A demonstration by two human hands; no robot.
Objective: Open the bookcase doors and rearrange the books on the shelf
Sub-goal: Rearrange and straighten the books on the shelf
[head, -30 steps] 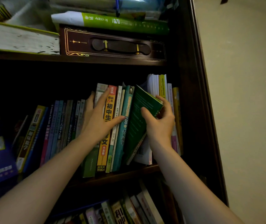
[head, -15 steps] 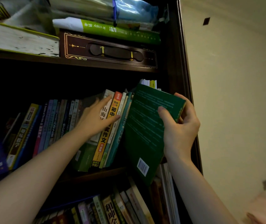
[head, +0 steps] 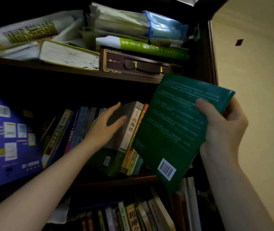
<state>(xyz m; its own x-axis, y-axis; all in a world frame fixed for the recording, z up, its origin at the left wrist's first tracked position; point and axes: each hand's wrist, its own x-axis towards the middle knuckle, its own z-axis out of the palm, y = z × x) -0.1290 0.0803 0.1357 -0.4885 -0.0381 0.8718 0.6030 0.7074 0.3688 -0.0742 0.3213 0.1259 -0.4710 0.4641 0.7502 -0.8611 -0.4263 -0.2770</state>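
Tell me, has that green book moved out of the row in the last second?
Yes. The green book, gripped by the right hand, was wedged among the upright books; now it is pulled clear of the middle shelf, out toward the viewer and to the right.

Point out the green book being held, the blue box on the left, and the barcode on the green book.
green book [head: 174, 124]: head view, middle of its back cover.
blue box [head: 13, 140]: head view, its printed face.
barcode [head: 166, 169]: head view, white label at the cover's lower corner.
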